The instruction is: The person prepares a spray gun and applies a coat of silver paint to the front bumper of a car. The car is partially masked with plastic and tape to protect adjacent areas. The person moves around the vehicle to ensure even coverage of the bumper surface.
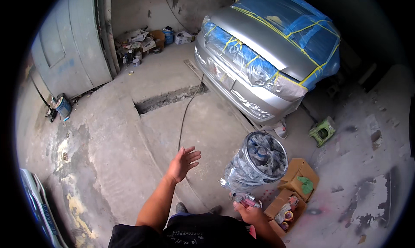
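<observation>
My left hand [184, 164] is held out over the concrete floor with its fingers stretched and nothing in it. At the lower right, my right hand [250, 214] is closed round a spray gun [248, 200] with pink and silver metal parts. Just beyond the gun stands a drum [240, 169] wrapped in clear plastic, with crumpled plastic sheeting [264, 155] inside its rim. Farther off is a silver car [255, 90], its windscreen and lights masked with blue film [302, 20] and yellow tape [276, 29].
A dark hose [185, 118] crosses the floor past a rubble-filled trench [166, 101]. Cardboard boxes [295, 173] stand right of the drum, near a green stool [322, 131]. A blue bucket [63, 106] sits by the metal door [69, 53]. Another vehicle's edge [39, 204] shows at lower left.
</observation>
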